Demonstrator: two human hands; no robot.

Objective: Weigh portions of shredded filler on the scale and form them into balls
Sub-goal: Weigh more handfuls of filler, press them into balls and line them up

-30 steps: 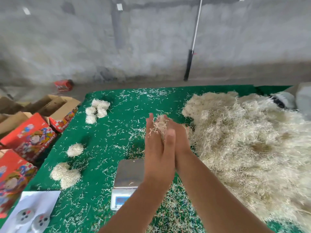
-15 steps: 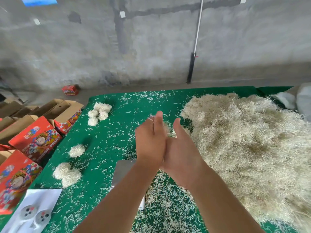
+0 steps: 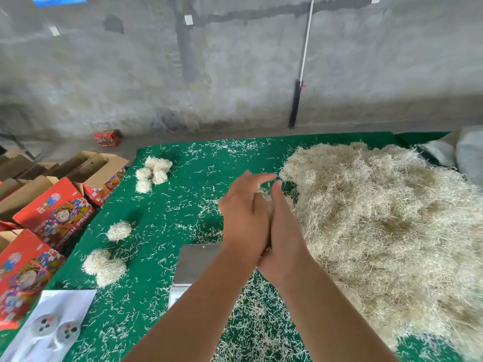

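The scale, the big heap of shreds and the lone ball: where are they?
Scale [image 3: 197, 262], head view: bare metal weighing plate.
Heap of shreds [image 3: 379, 218], head view: middle of the pile.
Lone ball [image 3: 119, 230], head view: its centre.

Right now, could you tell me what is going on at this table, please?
A person presses a small wad of shredded filler between the left hand and right hand, above the scale. The big filler pile lies to the right; finished balls sit on the green cloth.
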